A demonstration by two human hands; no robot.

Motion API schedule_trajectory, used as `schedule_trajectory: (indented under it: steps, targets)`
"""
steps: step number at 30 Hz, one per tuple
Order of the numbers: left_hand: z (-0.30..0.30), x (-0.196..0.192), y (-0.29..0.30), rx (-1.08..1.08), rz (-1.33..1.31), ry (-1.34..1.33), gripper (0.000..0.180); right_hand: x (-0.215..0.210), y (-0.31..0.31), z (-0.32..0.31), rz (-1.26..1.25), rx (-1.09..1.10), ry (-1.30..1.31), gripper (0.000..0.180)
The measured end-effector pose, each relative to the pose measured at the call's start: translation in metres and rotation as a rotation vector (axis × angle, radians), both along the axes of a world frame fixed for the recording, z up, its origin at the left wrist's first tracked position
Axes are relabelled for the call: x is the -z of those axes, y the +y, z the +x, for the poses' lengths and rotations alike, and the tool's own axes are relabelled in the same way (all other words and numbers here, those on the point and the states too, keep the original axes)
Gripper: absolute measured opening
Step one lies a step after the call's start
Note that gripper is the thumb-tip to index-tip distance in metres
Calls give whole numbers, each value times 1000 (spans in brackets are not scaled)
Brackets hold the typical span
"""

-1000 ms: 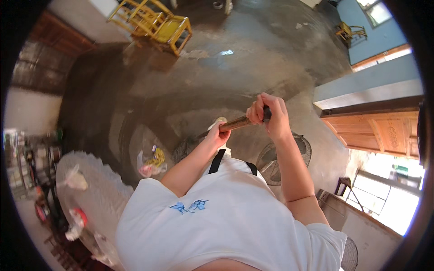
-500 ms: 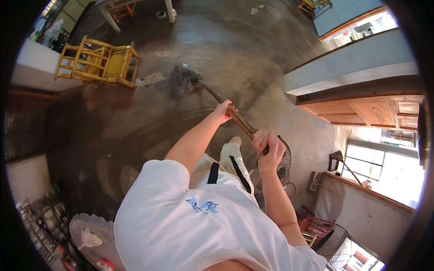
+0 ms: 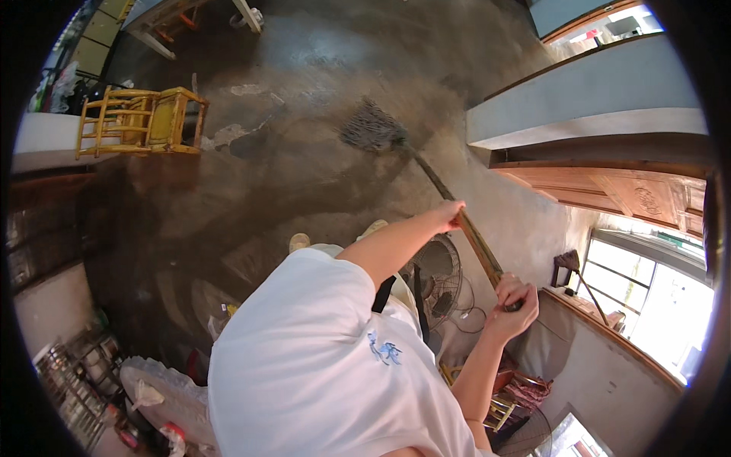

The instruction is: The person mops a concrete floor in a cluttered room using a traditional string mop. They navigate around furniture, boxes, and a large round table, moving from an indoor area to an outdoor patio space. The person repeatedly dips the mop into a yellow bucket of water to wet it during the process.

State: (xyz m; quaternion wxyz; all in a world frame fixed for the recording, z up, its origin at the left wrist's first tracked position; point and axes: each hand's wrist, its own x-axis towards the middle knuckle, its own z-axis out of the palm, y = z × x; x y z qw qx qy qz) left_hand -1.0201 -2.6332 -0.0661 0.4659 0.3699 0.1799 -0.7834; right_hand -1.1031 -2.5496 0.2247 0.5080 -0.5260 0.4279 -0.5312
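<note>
A mop (image 3: 371, 128) with grey strands lies spread on the wet concrete floor (image 3: 297, 179), ahead of me. Its wooden handle slants from the head down to the right. Partway along the handle, my left hand (image 3: 451, 215) is wrapped round it. My right hand (image 3: 515, 302) grips the handle near its top end, closer to my body on the right. Both arms are stretched toward the right side.
A yellow bamboo chair (image 3: 145, 122) stands at the left, with a table (image 3: 148, 38) beyond it. Close by on the right is a floor fan (image 3: 435, 278) with its cord. A wooden door (image 3: 624, 194) and a window (image 3: 647, 289) line the right. A covered round table (image 3: 171, 396) stands at lower left.
The mop head has swept to the right across the floor. Both hands have moved right and slightly nearer with the handle, and my body has turned.
</note>
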Motion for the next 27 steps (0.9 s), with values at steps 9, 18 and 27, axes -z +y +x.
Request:
schedule_trajectory:
  steps: [9, 18, 27]
  targets:
    - [-58, -24, -33, -109, 65, 460, 10, 3, -26, 20, -210, -246, 244, 36]
    - [29, -62, 67, -370, -104, 553, 16, -37, 27, 98, -440, -835, 145, 32]
    - [192, -60, 264, -599, -172, 419, 23, -33, 156, 196, -472, -1288, -5, 15]
